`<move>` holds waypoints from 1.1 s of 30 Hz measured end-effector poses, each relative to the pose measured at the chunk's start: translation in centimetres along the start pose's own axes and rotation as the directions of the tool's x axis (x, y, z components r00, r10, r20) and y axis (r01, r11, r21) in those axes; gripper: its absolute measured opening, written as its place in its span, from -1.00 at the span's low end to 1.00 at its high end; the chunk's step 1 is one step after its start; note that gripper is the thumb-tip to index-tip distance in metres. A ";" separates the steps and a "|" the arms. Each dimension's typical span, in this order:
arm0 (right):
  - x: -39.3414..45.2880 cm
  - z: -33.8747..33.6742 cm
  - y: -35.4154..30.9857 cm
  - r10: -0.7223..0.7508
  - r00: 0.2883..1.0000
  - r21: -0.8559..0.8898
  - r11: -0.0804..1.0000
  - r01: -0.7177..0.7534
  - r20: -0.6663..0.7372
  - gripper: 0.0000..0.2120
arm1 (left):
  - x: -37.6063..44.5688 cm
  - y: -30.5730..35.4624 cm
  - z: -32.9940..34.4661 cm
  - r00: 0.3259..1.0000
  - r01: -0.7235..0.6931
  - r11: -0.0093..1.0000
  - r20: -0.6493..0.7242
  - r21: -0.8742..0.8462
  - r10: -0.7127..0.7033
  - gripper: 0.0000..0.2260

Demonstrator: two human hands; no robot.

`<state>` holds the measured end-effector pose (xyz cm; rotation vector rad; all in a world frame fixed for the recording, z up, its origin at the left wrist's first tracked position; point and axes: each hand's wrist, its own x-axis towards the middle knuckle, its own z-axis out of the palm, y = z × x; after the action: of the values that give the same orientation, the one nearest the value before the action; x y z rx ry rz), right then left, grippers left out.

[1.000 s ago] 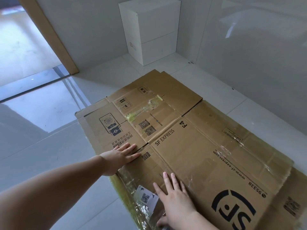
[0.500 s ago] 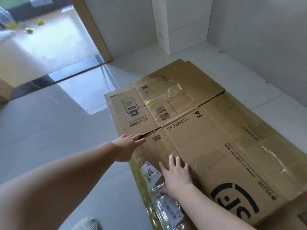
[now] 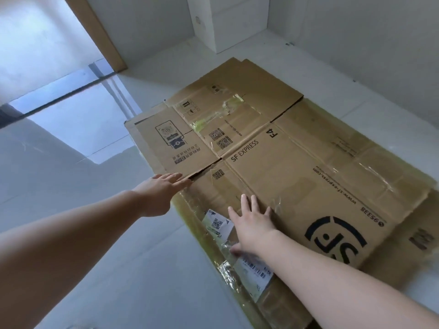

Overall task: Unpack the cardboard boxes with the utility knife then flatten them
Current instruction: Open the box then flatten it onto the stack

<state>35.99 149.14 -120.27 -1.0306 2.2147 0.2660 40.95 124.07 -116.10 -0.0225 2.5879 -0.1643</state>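
From the head camera, the flattened brown cardboard shipping box printed with SF EXPRESS (image 3: 297, 176) is lying on the pale tiled floor (image 3: 83, 174), over other flat cardboard. The left hand (image 3: 164, 186) is resting straight-fingered at a flap corner, and the right hand (image 3: 254, 224) is pressing palm-down near a white shipping label (image 3: 217, 223), probably holding creases flat. Both hands are empty, set apart. No utility knife is showing.
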 end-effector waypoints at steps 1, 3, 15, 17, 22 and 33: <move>0.0 0.0 -0.5 0.025 1.000 0.008 1.000 -0.025 0.009 0.01 | 0.5 -0.9 0.0 1.000 -0.019 1.000 -0.011 0.011 0.019 -0.29; 0.1 0.1 -1.5 0.079 0.997 0.023 0.997 -0.079 0.019 0.05 | 1.9 -2.9 0.1 0.995 -0.075 0.997 -0.059 0.036 0.077 -0.31; 0.0 1.5 -6.9 0.410 0.911 0.218 0.885 -0.411 0.051 0.04 | 9.4 -8.7 3.6 0.824 -0.529 0.839 -0.161 0.125 0.543 -0.13; 0.1 1.7 -7.9 0.432 0.900 0.222 0.873 -0.434 0.062 -0.01 | 9.8 -9.0 3.9 0.803 -0.548 0.826 -0.190 0.135 0.564 -0.16; 0.0 1.3 -8.4 0.425 0.905 0.216 0.882 -0.418 0.013 -0.22 | 9.5 -9.7 2.2 0.733 -0.554 0.741 -0.201 0.380 0.650 -0.23; 1.4 2.5 -12.2 0.478 0.876 0.157 0.871 -0.465 -0.058 -0.32 | 8.6 -10.2 3.9 0.660 -0.528 0.726 -0.325 0.441 0.677 -0.60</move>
<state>45.60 141.30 -121.91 -0.4170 2.5121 0.2744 35.49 113.05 -122.56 1.1428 2.8288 -0.3569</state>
